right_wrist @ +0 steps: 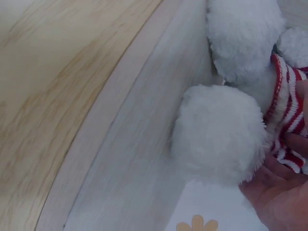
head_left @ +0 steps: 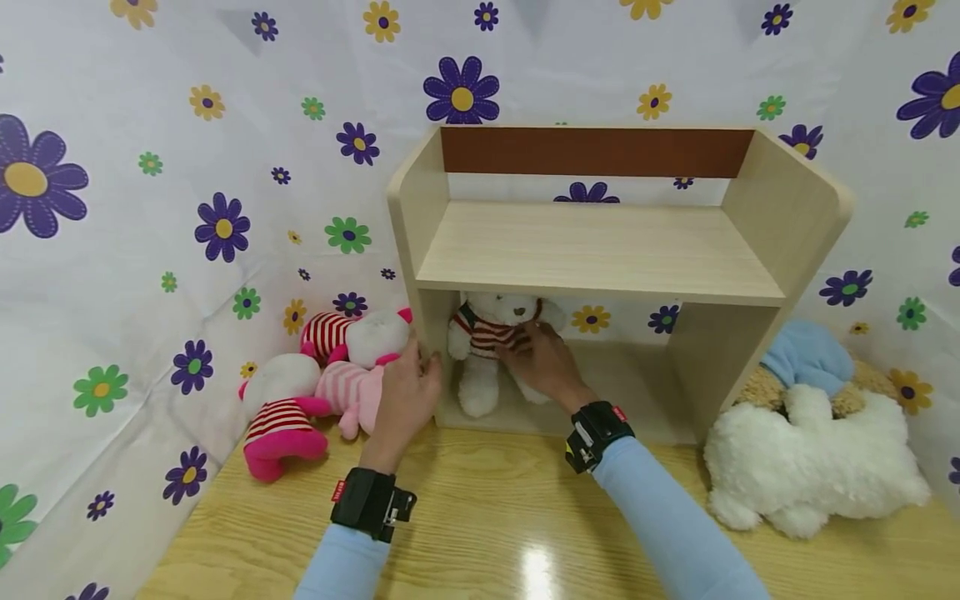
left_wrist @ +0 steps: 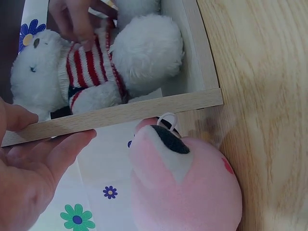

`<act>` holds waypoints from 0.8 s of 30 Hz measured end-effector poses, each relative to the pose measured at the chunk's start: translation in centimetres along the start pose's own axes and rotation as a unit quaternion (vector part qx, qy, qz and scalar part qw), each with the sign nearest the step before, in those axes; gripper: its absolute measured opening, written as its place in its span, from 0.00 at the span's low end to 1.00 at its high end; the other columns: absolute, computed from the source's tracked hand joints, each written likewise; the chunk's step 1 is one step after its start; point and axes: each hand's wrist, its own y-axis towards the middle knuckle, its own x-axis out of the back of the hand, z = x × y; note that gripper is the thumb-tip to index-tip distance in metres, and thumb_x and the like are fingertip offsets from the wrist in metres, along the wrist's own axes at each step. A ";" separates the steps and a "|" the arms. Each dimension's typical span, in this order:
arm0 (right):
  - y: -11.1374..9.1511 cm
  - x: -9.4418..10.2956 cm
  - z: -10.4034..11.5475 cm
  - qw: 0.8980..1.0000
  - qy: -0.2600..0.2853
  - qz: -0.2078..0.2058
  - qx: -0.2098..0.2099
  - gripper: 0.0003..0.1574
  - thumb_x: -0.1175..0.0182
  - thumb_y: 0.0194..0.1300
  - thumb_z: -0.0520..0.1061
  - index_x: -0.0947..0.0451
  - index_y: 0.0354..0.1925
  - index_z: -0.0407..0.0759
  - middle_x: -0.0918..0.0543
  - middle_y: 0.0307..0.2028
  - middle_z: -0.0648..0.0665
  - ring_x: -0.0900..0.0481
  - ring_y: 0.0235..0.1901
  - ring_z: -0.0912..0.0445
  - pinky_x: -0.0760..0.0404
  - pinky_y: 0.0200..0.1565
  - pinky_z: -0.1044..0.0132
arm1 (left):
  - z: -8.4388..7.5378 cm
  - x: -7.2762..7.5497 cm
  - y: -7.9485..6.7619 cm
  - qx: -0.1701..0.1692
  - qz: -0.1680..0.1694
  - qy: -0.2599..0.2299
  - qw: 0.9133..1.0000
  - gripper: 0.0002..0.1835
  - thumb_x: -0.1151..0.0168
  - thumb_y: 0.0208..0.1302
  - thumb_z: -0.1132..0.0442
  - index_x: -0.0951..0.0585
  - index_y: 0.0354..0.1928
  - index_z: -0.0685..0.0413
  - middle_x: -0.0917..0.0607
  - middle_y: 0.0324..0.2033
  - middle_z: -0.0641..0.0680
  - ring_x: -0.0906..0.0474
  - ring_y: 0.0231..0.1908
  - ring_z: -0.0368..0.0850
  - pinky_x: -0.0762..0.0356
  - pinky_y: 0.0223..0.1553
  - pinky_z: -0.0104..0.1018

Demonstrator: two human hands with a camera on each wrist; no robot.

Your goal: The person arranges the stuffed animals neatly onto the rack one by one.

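Centrally, a pale wooden shelf unit point(head_left: 600, 250) is set on a wood-grain tabletop point(head_left: 487, 517), toward its far edge. In the lower compartment, a white plush bear point(head_left: 478, 392) is seated upright against the back, close to the left side panel, its face turned outward. The bear's red-and-white striped sweater point(head_left: 487, 335) is gripped at the front by the curled fingers of the right hand point(head_left: 547, 362). The front edge of the left side panel is held between the thumb and fingers of the left hand point(head_left: 405, 396). Just outside that panel, at the tabletop's far left corner, three plush toys are grouped: a pale pink striped one point(head_left: 352, 392), a white-headed one lying behind point(head_left: 378, 337) and a white-headed one nearer the left edge point(head_left: 285, 437). Toward the far right corner, a fluffy white plush point(head_left: 817, 458) is placed before a brown-and-blue plush point(head_left: 806, 358). Behind everything, a flower-printed cloth point(head_left: 300, 67) is hung.
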 end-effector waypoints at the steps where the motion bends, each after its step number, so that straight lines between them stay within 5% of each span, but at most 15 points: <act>1: -0.1 -0.1 0.0 1.000 -0.015 0.013 -0.003 0.26 0.39 0.73 0.59 0.25 0.60 0.45 0.19 0.52 0.40 0.17 0.53 0.48 0.17 0.53 0.52 | 0.0 0.1 0.0 0.001 0.000 0.001 1.000 0.25 0.46 0.74 0.64 0.31 0.70 0.57 0.14 0.34 0.66 0.24 0.23 0.50 0.26 0.25 0.40; 7: -1.0 -0.1 0.2 0.993 -0.097 0.064 -0.004 0.41 0.43 0.75 0.61 0.40 0.77 0.48 0.33 0.70 0.30 0.27 0.67 0.36 0.22 0.61 0.41 | 0.1 0.3 0.0 0.005 -0.008 0.002 1.000 0.24 0.45 0.73 0.65 0.29 0.69 0.58 0.13 0.36 0.67 0.21 0.26 0.51 0.22 0.28 0.44; 13: -2.0 0.4 0.6 0.992 -0.093 0.086 -0.010 0.49 0.43 0.74 0.61 0.51 0.81 0.49 0.43 0.76 0.28 0.32 0.70 0.32 0.26 0.64 0.38 | 0.2 0.2 0.2 0.002 -0.007 -0.001 1.000 0.22 0.45 0.73 0.64 0.28 0.67 0.59 0.13 0.37 0.67 0.20 0.26 0.52 0.21 0.29 0.45; 19: -4.0 0.1 1.5 0.987 -0.133 0.083 0.029 0.50 0.40 0.71 0.65 0.47 0.80 0.51 0.44 0.77 0.31 0.34 0.70 0.29 0.24 0.61 0.35 | 0.1 0.2 0.1 -0.004 -0.015 0.006 1.000 0.21 0.44 0.73 0.64 0.28 0.65 0.59 0.15 0.32 0.65 0.21 0.25 0.51 0.22 0.28 0.46; 24: -6.2 -0.8 2.4 0.966 -0.221 0.094 0.094 0.48 0.39 0.69 0.68 0.42 0.79 0.60 0.43 0.78 0.35 0.39 0.70 0.23 0.26 0.58 0.27 | 0.2 0.2 -0.1 0.003 -0.011 0.012 1.000 0.21 0.44 0.73 0.64 0.28 0.65 0.60 0.14 0.33 0.65 0.19 0.27 0.54 0.21 0.30 0.48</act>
